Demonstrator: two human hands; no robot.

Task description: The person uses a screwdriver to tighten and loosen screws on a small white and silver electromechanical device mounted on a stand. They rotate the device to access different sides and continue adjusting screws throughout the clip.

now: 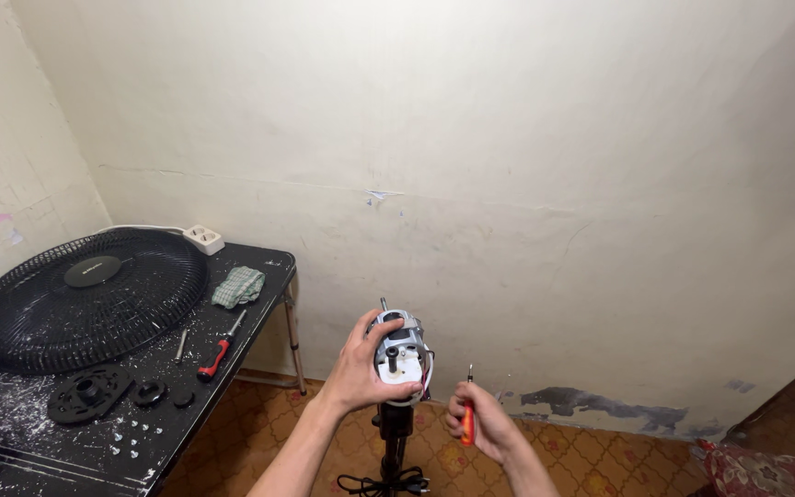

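L hand (pixel 358 366) wrapped around the fan motor (pixel 399 354) from its 9 o'clock side, fingers curled over the top, thumb at the casing front. Motor sat atop the stand pole (pixel 394 433) at frame centre-bottom, shaft pointing up, approx 12 o'clock. R hand (pixel 482 425) was at 4 o'clock of the motor, near but not touching it, closed in a fist on the red-handled screwdriver (pixel 467 414); tool long axis vertical, tip up at 12. L hand was on the motor, R a short gap off. Desk (pixel 264 276) stood well apart at 9 o'clock w/ black fan grille (pixel 94 299), a 2nd red screwdriver (pixel 220 348), folded cloth (pixel 238 286), power strip (pixel 204 239), loose screws (pixel 131 437).
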